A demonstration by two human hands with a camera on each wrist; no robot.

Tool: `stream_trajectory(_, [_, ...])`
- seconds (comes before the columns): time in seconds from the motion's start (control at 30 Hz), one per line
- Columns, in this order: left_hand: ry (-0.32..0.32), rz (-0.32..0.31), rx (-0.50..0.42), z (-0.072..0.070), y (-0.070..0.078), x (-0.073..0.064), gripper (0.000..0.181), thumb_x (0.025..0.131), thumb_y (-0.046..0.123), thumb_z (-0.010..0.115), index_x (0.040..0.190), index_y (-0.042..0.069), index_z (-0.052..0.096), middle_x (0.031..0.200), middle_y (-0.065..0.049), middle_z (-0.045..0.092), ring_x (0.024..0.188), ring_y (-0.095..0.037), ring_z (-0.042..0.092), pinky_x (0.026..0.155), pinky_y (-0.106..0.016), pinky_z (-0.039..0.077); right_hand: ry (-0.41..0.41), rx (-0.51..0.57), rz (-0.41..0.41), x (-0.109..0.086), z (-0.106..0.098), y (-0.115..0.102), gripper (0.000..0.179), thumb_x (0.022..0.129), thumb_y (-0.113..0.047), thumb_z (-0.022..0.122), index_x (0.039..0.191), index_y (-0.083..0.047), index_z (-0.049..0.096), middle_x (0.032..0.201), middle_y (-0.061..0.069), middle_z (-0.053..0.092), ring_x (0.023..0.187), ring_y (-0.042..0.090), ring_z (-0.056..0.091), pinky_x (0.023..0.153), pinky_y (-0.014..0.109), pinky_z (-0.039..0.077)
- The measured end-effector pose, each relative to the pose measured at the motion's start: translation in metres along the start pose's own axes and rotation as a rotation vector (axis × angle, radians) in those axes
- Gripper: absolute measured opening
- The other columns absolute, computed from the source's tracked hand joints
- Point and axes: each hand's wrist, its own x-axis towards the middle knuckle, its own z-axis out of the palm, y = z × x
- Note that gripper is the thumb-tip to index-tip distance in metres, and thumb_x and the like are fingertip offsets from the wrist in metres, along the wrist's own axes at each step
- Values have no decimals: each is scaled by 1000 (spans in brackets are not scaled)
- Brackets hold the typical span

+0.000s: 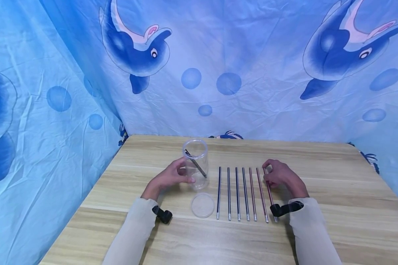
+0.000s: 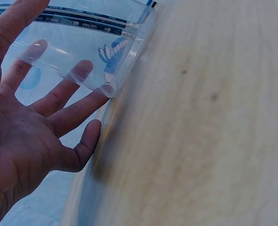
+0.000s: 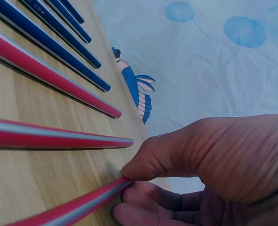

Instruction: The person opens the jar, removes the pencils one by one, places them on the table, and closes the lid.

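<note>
My left hand [image 1: 170, 176] holds a clear plastic jar [image 1: 193, 180], thumb on the near side and fingers spread round the far side. The jar stands upright without its lid. Dark pencils [image 2: 82, 21] lean inside it, one marked HB. At the right end of a row, my right hand [image 1: 280, 176] pinches the far tip of a red striped pencil [image 3: 77, 207] between thumb and fingers. Two more red pencils [image 1: 261, 191] and several dark blue pencils [image 1: 229, 193] lie side by side to its left, their silver ends toward me.
A round clear lid [image 1: 202, 205] lies flat on the wooden table [image 1: 238, 243], just in front of the jar. Behind the table hangs a blue cloth [image 1: 258, 110] printed with dolphins, and more cloth covers the left side. Each wrist wears a black camera band [image 1: 162, 214].
</note>
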Motion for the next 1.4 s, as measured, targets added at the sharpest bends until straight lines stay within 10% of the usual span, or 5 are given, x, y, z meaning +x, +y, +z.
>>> stream_trajectory(0.53, [-1,2,-10,-1,-1,1,82,80,4,83,149,4,38,137,-17,53,128,-41,52,101,-48,47,-33,66,14,-5,-5,1,47,89,-1,57,132,10,42,74,11,66,62,20,63,61,35,56])
stream_trajectory(0.7, [1,1,-15,0,0,0,81,81,5,83,149,10,40,137,-17,53,129,-42,51,103,-49,46,64,16,12,-8,-10,-9,51,97,-16,54,138,10,39,75,13,66,62,21,64,65,38,54])
stream_trajectory(1.07, [3,11,3,-2,-1,-1,80,81,8,83,149,5,39,137,-16,54,128,-41,52,102,-48,47,380,58,-268,-28,19,-90,52,101,-34,59,141,-2,47,75,9,64,59,21,60,57,35,50])
stream_trajectory(1.4, [-1,11,1,-1,-2,1,80,81,9,83,149,15,42,138,-14,53,128,-40,52,104,-49,45,331,130,-497,-64,62,-171,45,98,-34,65,137,-15,54,63,0,55,52,15,51,48,32,45])
